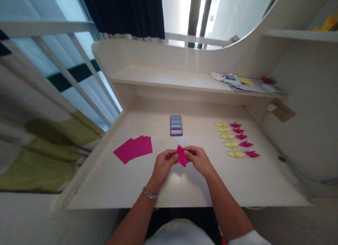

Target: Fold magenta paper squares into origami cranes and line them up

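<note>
Between my two hands is a small piece of folded pink paper (182,158), pointed at the top and bottom, raised a little over the desk. My left hand (164,163) pinches its left side with thumb and finger. On the right side, my right hand (198,159) grips it the same way. Flat pink paper sheets (134,148) lie overlapping to the left of my hands. Over on the right, folded yellow paper cranes (231,144) form a column beside a column of folded pink paper cranes (246,144).
A phone (176,125) lies on the desk (105,188) beyond my hands. Papers (245,83) rest on the raised shelf (163,79) at the back. A cable (274,143) runs down the right wall from a socket (282,110). White rails (79,74) stand at the left.
</note>
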Available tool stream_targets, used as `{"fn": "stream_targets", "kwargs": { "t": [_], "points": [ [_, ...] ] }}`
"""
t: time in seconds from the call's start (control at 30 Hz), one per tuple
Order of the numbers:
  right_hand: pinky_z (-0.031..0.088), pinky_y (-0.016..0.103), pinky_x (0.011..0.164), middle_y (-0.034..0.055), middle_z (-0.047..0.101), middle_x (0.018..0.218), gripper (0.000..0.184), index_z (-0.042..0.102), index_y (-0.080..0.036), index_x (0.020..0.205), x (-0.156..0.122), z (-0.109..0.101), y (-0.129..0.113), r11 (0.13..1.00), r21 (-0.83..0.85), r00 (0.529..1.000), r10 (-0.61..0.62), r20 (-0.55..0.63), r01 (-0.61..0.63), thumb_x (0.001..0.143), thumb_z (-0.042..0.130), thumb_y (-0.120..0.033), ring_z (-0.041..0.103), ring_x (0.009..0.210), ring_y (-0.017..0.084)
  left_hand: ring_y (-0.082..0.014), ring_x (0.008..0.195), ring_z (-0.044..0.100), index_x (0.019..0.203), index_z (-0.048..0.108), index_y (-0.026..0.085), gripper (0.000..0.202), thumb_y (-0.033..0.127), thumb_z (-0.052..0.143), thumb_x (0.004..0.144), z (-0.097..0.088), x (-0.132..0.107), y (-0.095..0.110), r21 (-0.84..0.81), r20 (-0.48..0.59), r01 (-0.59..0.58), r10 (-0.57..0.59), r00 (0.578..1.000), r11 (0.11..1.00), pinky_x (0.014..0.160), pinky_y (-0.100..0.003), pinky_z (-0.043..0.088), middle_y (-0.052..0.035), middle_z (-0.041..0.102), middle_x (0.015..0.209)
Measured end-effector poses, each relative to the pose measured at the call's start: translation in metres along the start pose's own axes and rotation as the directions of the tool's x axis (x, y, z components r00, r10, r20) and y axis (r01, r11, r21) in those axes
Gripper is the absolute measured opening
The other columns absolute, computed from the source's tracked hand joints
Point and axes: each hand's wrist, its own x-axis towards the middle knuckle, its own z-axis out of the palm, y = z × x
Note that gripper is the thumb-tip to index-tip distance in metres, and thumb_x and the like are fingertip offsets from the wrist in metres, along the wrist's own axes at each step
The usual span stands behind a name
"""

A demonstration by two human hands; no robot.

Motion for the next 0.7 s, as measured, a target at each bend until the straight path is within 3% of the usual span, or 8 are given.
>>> {"fn": "stream_targets", "kwargs": {
  "t": [0.1,0.37,0.57,0.7],
  "points": [
    [0.048,0.027,0.060,0.0043,0.069,0.074,0.022,0.071,-0.015,0.086,0.0000,0.0015,0.0040,1.000,-0.026,0.998,0.015,-0.063,-0.017,0.077,0.063,-0.033,0.060,0.063,0.015,-0.0155,0.071,0.064,0.091,0.068,0.012,0.031,0.033,0.074,0.069,0.0012,-0.0005,0.0004,-0.050,0.009,0.025,-0.024,1.000,0.998,0.067,-0.028,0.053,-0.0084,0.070,0.085],
    [0.047,0.025,0.056,0.0022,0.067,0.066,0.025,0.073,-0.015,0.084,-0.0032,0.0052,-0.0011,0.998,-0.053,0.999,0.039,0.000,-0.039,0.078,0.061,-0.035,0.057,0.057,0.013,-0.0159,0.068,0.065,0.091,0.069,0.011,0.032,0.035,0.073,0.070,0.0017,-0.0021,0.0028,0.007,-0.009,0.007,-0.007,1.000,1.000,0.067,-0.029,0.054,-0.0083,0.071,0.082],
    [0.049,0.027,0.057,0.0043,0.068,0.068,0.021,0.071,-0.014,0.079,-0.0005,0.0056,0.0048,0.996,-0.039,0.989,0.073,-0.127,-0.078,0.073,0.066,-0.033,0.059,0.058,0.014,-0.0140,0.064,0.063,0.085,0.069,0.011,0.031,0.036,0.074,0.068,0.0044,-0.0012,0.0054,0.076,-0.082,-0.017,0.023,0.996,0.997,0.061,-0.025,0.053,-0.0067,0.071,0.077],
    [0.049,0.027,0.057,0.0053,0.068,0.068,0.020,0.071,-0.014,0.079,-0.0002,0.0063,0.0080,0.994,-0.079,0.988,0.064,-0.142,-0.076,0.073,0.065,-0.032,0.060,0.059,0.015,-0.0155,0.065,0.065,0.085,0.067,0.011,0.033,0.038,0.074,0.068,0.0048,-0.0005,0.0027,0.082,-0.084,0.000,0.007,0.996,0.997,0.059,-0.026,0.054,-0.0068,0.071,0.076]
  ]
}}
